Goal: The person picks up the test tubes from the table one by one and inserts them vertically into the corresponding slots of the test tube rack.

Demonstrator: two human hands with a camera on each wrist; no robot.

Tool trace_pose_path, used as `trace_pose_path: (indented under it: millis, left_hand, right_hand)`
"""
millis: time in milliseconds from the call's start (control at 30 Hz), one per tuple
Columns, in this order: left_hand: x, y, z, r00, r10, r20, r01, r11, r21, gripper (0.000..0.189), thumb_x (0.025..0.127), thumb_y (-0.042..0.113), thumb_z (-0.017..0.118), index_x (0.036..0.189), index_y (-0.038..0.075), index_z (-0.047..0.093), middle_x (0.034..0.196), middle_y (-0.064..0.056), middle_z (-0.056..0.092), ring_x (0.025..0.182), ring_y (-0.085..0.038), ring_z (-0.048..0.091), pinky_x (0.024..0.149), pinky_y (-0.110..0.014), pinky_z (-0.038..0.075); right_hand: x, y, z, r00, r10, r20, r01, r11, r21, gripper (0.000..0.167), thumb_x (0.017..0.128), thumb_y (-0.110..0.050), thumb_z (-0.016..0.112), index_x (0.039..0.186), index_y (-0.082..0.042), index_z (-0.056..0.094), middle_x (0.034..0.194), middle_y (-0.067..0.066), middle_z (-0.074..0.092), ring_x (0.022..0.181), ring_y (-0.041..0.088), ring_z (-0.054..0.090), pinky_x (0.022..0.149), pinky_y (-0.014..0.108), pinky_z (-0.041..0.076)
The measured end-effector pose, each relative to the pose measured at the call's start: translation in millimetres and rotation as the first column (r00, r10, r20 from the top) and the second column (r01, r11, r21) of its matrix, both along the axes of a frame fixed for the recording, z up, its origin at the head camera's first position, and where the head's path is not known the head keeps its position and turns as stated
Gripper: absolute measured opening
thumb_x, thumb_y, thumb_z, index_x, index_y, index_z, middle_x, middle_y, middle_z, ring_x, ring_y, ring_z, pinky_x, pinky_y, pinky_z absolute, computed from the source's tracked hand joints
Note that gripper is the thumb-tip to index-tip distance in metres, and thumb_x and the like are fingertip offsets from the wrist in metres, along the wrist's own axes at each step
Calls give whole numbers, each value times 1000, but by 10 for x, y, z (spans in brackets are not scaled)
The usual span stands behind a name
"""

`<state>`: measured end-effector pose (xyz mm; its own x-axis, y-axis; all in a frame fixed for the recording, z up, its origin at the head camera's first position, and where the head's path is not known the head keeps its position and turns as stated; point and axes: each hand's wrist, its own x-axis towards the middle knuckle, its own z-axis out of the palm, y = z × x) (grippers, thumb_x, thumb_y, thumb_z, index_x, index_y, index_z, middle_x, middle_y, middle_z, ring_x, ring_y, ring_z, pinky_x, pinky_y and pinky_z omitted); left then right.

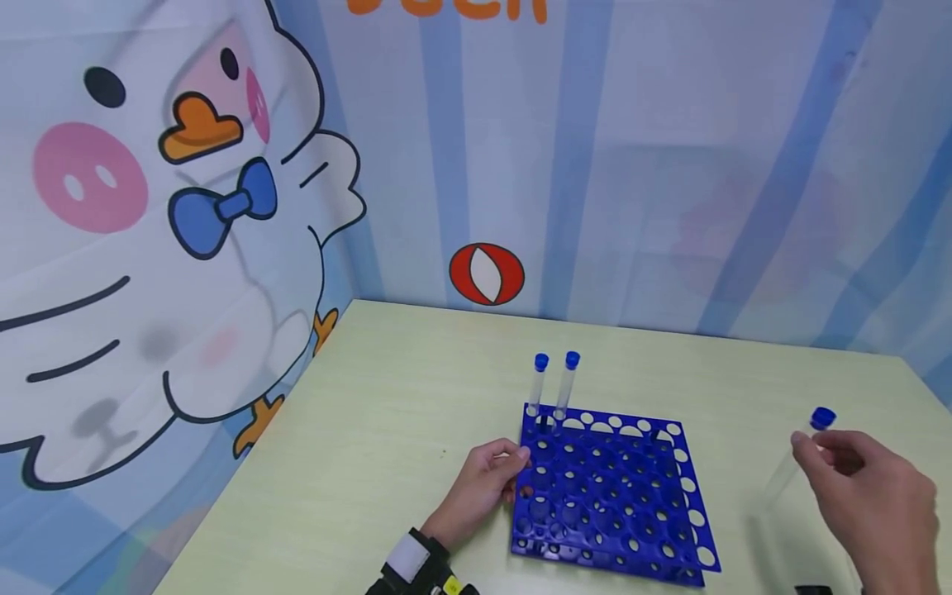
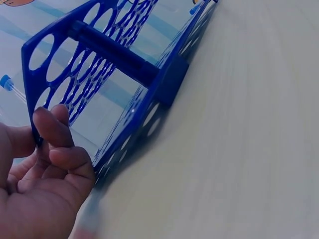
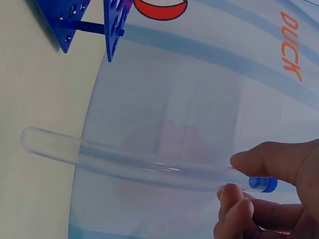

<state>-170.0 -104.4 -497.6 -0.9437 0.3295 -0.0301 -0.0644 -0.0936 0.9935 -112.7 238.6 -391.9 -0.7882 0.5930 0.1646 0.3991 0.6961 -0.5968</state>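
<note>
Pinching a clear tube [image 3: 149,168] (blue-capped) is the right hand [image 1: 876,489]; the left [image 1: 482,481] grips a rack [image 1: 608,497].

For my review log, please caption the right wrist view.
Right grip pinches a clear tube near its blue cap, the rack at upper left.

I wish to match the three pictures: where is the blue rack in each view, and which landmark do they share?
Head: the blue rack is low, right of centre, with the left hand at its left edge.
Left wrist: upper left, slanting, cut off by the top edge.
Right wrist: top-left corner, only partly visible.
Shared landmark: the striped backdrop.
</note>
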Motion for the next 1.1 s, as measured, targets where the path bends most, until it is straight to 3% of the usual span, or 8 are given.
trace_pose_path:
  millis: [600, 767, 1100]
  left_hand:
    - [3, 10, 25, 1000, 8, 11, -8, 1000, -4, 26, 95, 20, 51, 94, -5, 55, 69, -5, 59, 56, -10, 55, 51, -22, 40]
    - [21, 4, 63, 1000, 9, 3, -9, 1000, -16, 26, 95, 19, 51, 94, -7, 54, 69, -6, 57, 55, -10, 52, 51, -22, 39]
    - [12, -4, 50, 1000, 18, -4, -18, 999, -29, 24, 95, 18, 51, 93, -6, 56, 68, -5, 56, 54, -11, 46, 51, -22, 39]
  right_hand:
    - [-89, -296, 151, 993, 79, -85, -77, 997, 20, 47, 93, -36, 50, 110, 6, 58, 91, 23, 59, 79, 33, 53, 61, 35, 40]
    - [-115, -379, 177, 982, 138, -129, -131, 989, 61, 45, 92, -36, 52, 108, 6, 59, 90, 23, 60, 78, 33, 55, 62, 37, 42]
    - [-193, -494, 256, 953, 230, -197, -217, 972, 89, 41, 89, -36, 56, 103, 2, 63, 84, 19, 62, 73, 29, 56, 56, 29, 39]
